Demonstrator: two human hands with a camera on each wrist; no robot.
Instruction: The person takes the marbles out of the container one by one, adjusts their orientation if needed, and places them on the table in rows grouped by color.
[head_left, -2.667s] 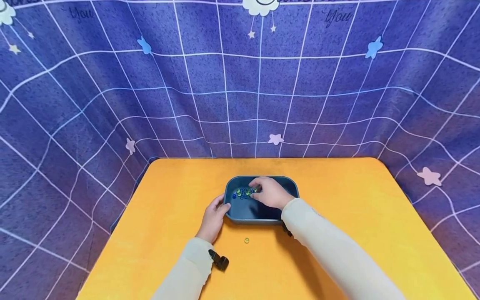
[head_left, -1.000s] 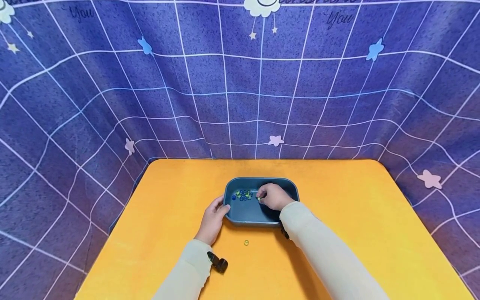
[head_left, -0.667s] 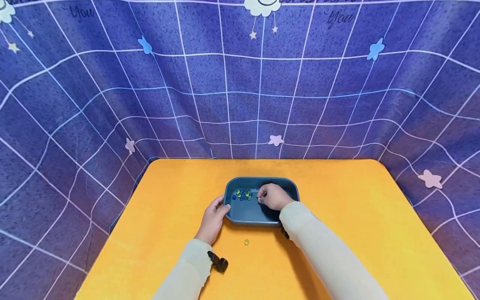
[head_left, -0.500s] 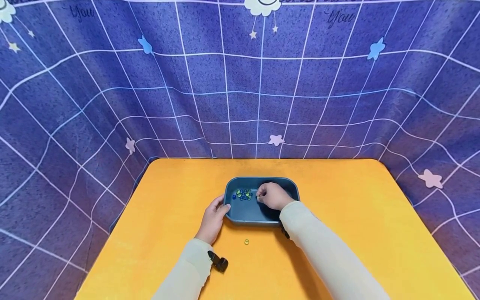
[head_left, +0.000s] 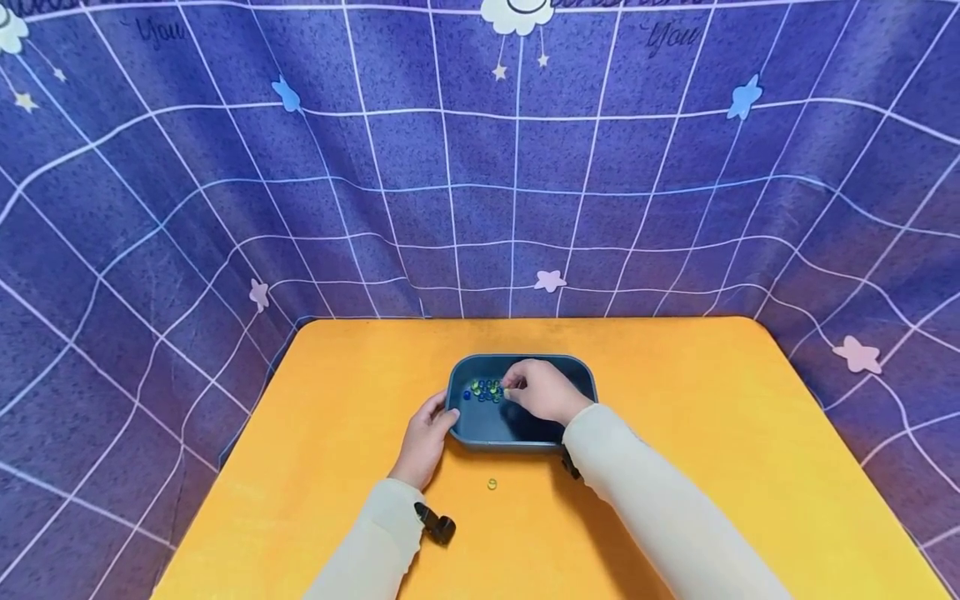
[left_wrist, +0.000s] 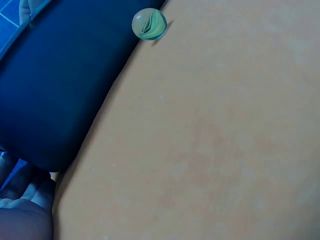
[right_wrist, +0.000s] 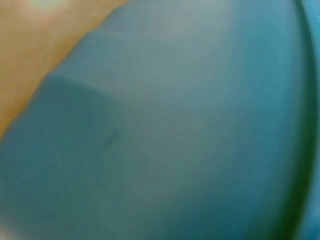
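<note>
A dark blue rectangular tub (head_left: 487, 429) stands on the table, with several blue and yellow-green glass marbles (head_left: 482, 390) clustered in its left half. My left hand (head_left: 424, 435) grips the tub's left end, thumb over the rim and fingers along the outer wall; in the left wrist view those fingers (left_wrist: 44, 192) meet the tub's corner. Inside the tub, my right hand (head_left: 542, 390) pinches a yellowish marble between thumb and forefinger, right at the edge of the cluster. The right wrist view holds only the tub's blurred outer wall (right_wrist: 165, 125); that hand is hidden there.
One yellow-green marble (head_left: 492, 484) lies on the yellow table (head_left: 360, 375) in front of the tub; the left wrist view shows this marble (left_wrist: 149, 24) near the tub wall. A purple gridded curtain (head_left: 517, 208) surrounds the table's back and sides.
My right hand first moved right from the cluster, stayed there with a marble at its fingertips, and has now come back left to the cluster. My left hand has kept its grip.
</note>
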